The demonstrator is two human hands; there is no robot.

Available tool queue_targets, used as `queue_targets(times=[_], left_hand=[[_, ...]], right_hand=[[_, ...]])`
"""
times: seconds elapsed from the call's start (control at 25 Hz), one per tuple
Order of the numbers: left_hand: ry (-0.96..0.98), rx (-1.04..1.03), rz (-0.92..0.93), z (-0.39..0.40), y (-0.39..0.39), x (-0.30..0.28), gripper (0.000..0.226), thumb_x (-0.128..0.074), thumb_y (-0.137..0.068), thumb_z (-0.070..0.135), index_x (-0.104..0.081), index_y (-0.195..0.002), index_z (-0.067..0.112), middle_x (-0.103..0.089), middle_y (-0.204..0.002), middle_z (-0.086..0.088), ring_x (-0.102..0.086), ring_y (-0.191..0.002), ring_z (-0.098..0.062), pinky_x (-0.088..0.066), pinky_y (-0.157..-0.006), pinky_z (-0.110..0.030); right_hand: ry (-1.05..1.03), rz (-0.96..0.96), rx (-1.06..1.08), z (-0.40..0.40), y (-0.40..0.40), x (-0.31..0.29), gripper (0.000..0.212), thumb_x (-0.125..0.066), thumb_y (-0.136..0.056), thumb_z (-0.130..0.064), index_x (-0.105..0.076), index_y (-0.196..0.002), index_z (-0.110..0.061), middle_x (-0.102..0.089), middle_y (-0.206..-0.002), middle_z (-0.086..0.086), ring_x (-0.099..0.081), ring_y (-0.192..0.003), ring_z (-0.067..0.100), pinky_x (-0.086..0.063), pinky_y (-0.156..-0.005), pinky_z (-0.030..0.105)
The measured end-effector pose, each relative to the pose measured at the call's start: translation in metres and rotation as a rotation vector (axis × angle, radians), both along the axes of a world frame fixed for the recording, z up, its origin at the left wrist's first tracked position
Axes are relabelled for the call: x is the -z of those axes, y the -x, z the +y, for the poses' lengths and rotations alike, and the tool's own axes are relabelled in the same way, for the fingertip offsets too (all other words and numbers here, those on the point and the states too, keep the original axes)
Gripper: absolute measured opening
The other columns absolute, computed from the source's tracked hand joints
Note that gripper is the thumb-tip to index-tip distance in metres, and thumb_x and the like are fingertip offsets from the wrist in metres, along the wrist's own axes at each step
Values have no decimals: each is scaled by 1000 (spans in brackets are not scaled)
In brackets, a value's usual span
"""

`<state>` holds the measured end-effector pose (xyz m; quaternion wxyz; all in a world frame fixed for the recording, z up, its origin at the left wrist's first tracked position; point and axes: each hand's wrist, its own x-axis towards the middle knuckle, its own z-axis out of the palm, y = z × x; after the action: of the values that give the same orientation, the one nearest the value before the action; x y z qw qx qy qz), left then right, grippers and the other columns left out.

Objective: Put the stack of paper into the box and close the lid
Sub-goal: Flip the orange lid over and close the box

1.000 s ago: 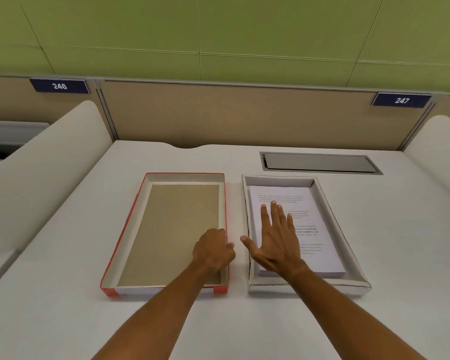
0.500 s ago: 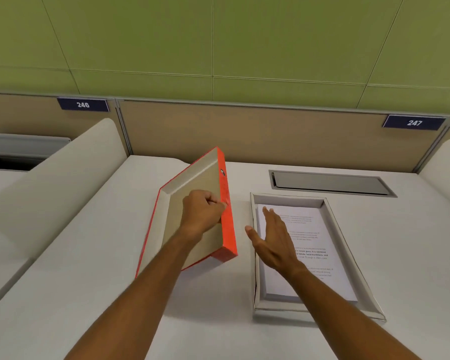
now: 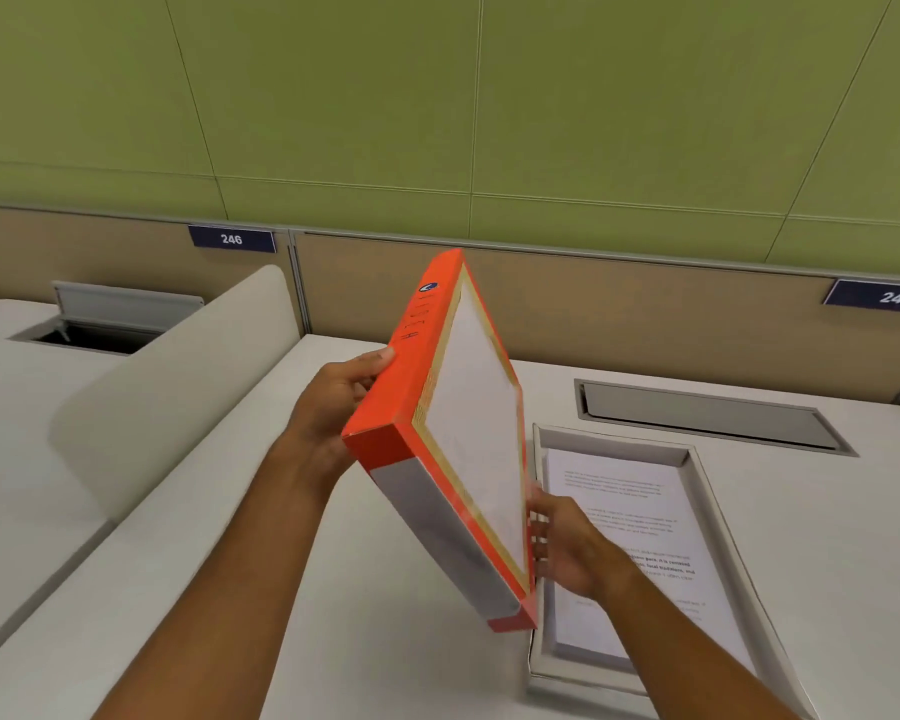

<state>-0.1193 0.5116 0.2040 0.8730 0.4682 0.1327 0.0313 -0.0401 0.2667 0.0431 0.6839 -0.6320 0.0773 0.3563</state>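
The orange lid [image 3: 427, 402] is lifted off the desk and stands nearly on edge, its white top face turned right. My left hand [image 3: 339, 402] grips its left orange side near the upper end. My right hand [image 3: 567, 553] touches its lower right edge, fingers against the rim. The white box [image 3: 707, 491] lies flat on the desk to the right, with the stack of printed paper [image 3: 624, 511] inside it. The lid's lower corner hangs just beside the box's left wall.
A grey cable hatch [image 3: 707, 415] is set in the desk behind the box. A rounded white divider [image 3: 178, 381] borders the desk on the left. Beige partition panels with number plates 246 [image 3: 231, 239] and 247 [image 3: 896, 297] stand at the back.
The lid lay open-side up on the desk, then my left hand lifted and turned it over toward the box. My right hand left the paper and came to the lid's edge.
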Motion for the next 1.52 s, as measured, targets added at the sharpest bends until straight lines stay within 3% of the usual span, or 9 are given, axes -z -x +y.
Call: queue_targets(times=[0.16, 0.28, 0.44, 0.6, 0.8, 1.04, 1.2, 1.36, 1.52], left_hand=[[-14, 70, 28, 9, 5, 9, 26, -66, -75, 25, -81, -84, 6, -78, -77, -11, -76, -63, -23, -61, -51, -32], [-95, 105, 45, 22, 3, 29, 28, -63, -84, 20, -75, -105, 6, -77, -88, -11, -75, -74, -24, -62, -60, -36], [-255, 121, 177, 29, -14, 64, 27, -50, -95, 6, -66, -115, 1, -73, -99, -14, -72, -83, -24, -62, -66, -35], [-417, 209, 311, 6, -34, 90, 29, -63, -91, 30, -70, -105, 5, -74, -84, -9, -71, -73, -21, -60, -65, -31], [-479, 287, 406, -39, -55, 121, 38, -75, -81, 23, -69, -109, -3, -78, -94, -16, -73, -76, -26, -62, -64, -31], [-436, 318, 462, -89, -67, 151, 39, -77, -80, 18, -66, -108, -8, -72, -108, -25, -66, -88, -33, -60, -82, -40], [-436, 322, 509, -111, -64, 166, 39, -79, -79, 15, -66, -105, -10, -71, -106, -29, -66, -85, -32, -60, -77, -39], [-430, 328, 549, -121, -59, 177, 47, -80, -77, 13, -64, -112, -13, -66, -98, -25, -61, -87, -33, -55, -92, -47], [-447, 317, 585, -127, -52, 182, 41, -80, -78, 15, -67, -108, -9, -75, -102, -25, -72, -95, -35, -57, -92, -47]], right_hand=[[-283, 109, 149, -11, -6, 5, 45, -40, -101, -43, -67, -122, -13, -72, -121, 17, -68, -109, 39, -50, -100, 57], [-328, 102, 240, -35, -14, 2, 43, -46, -100, -40, -68, -122, -12, -73, -120, 16, -70, -102, 41, -51, -95, 57], [-270, 52, 308, -78, -22, 0, 43, -54, -97, -36, -63, -130, -10, -69, -126, 18, -67, -105, 43, -50, -95, 58], [-175, -7, 372, -119, -24, -5, 42, -59, -95, -29, -57, -132, -8, -65, -118, 20, -63, -106, 40, -51, -95, 55], [9, -80, 428, -170, -24, -4, 40, -58, -96, -24, -55, -129, -2, -65, -115, 22, -63, -104, 40, -48, -103, 57], [131, -127, 459, -223, -22, -5, 27, -63, -93, -24, -65, -109, -3, -72, -98, 20, -70, -85, 35, -57, -82, 47], [194, -126, 451, -243, -20, 3, 24, -64, -93, -24, -67, -104, -3, -73, -93, 20, -72, -80, 34, -59, -69, 41], [232, -110, 431, -251, -18, 16, 22, -61, -96, -22, -67, -104, -3, -73, -94, 20, -71, -81, 35, -59, -70, 42], [251, -87, 389, -253, -21, 17, 19, -57, -97, -20, -66, -103, -5, -71, -89, 18, -69, -78, 33, -57, -64, 40]])
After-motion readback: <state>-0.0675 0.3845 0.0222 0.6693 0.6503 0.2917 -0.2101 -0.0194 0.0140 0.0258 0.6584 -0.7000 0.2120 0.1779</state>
